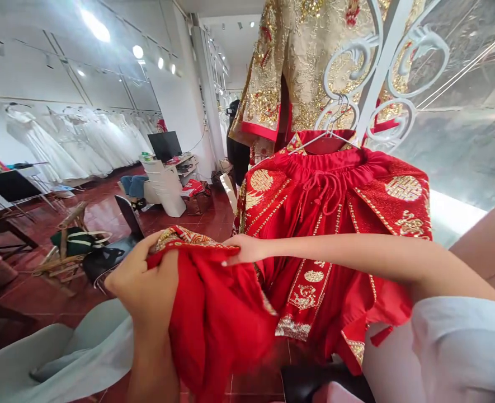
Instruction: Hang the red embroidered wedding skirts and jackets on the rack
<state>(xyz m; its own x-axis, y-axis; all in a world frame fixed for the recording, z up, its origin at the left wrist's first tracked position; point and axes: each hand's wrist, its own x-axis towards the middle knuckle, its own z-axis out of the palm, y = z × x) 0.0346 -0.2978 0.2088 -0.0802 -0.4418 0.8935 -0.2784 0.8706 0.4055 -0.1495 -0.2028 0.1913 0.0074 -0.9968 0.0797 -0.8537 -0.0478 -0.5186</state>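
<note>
A red skirt [326,224] with gold embroidery hangs from a white hanger [329,131] on an ornate white rack [381,73]. My left hand [140,274] is closed on a bunched fold of the skirt's red hem [213,313], lifted up in front of me. My right hand [243,250] pinches the same fold's upper edge, its arm stretched across the skirt. A gold embroidered jacket [297,61] hangs above the skirt on the rack.
White wedding dresses [75,140] line the left wall. A white desk with a monitor [165,146] stands behind. A black chair [117,246] and a wooden stand with a green bag [69,240] sit on the red tiled floor at left. A silvery foil wall [461,123] is right.
</note>
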